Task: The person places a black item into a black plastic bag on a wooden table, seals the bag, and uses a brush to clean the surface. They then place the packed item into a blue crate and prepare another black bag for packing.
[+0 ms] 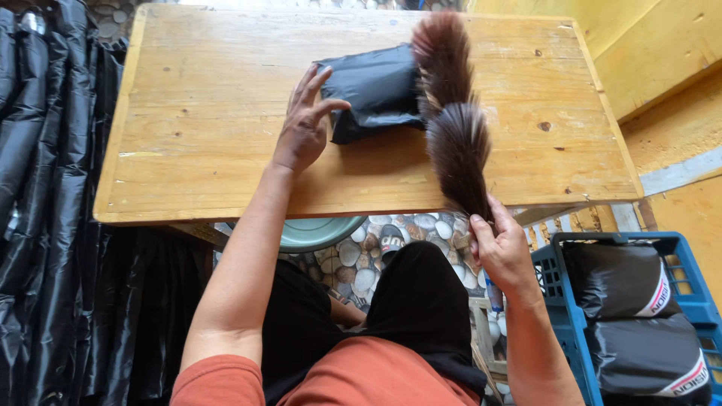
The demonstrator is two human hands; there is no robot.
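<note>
Bright daylight, soft shadows, slightly blurred brush.

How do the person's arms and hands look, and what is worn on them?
Both forearms are bare, with no gloves, watch or rings visible on the left hand or the right hand. Short orange-red sleeves cover only the upper arms, part of an orange-red shirt. Black trousers show below.

a black soft package lies mid-surface; two black packages with white-red labels fill the blue crate, near right.
</note>
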